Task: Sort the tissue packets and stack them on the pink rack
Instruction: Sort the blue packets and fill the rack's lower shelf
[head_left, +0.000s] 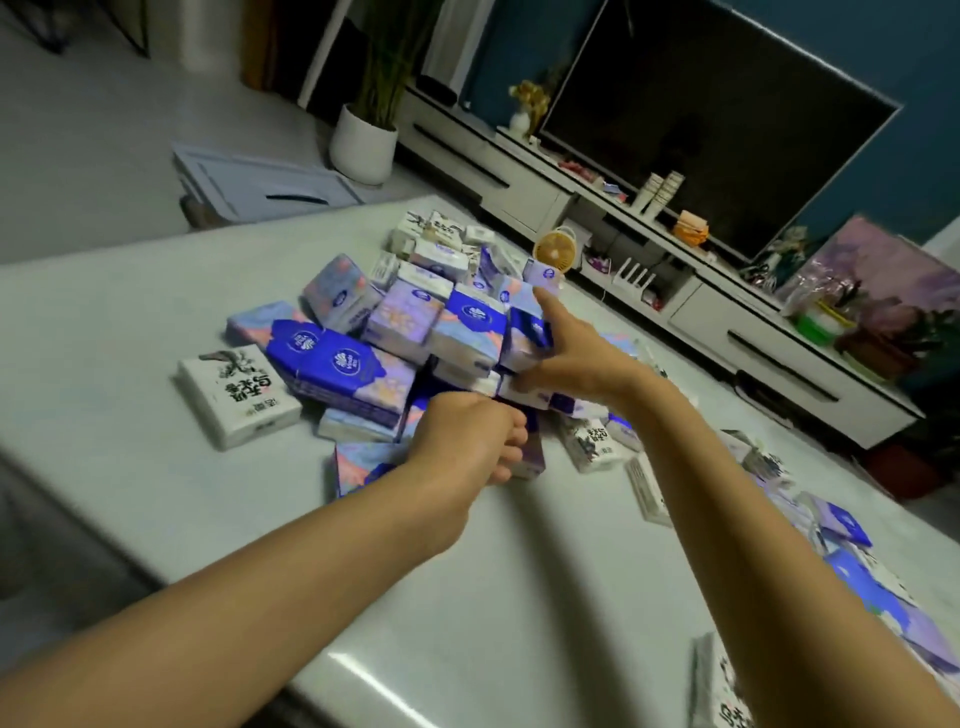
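Living room, blue wall behind.

Surface: pale glossy table, seen at a tilt.

Item 1: packets, a loose heap at the table's middle. Most are blue, purple and pink wrapped; several at the far end are white.
Item 2: white packet with black ink print, lying flat just left of the heap and touching it.
Item 3: more packets of both sorts strewn along the table's right edge, apart from the heap.

Left hand: at the heap's near edge, knuckles up. Its fingers are curled tight against a purple packet. Whether they have hold of it cannot be told.

Right hand: at the heap's right side. Its forefinger is straight and laid along the top of an upright blue packet, with the thumb tucked under, so the packet is pinched between the two. The other fingers are hidden.

Background:
- dark TV on a long white cabinet
- white pot with a tall green plant, on the floor left of the cabinet
- small orange fan, beyond the table's far edge
- paper cups, stacked on the cabinet top
- white router, on the cabinet's lower shelf
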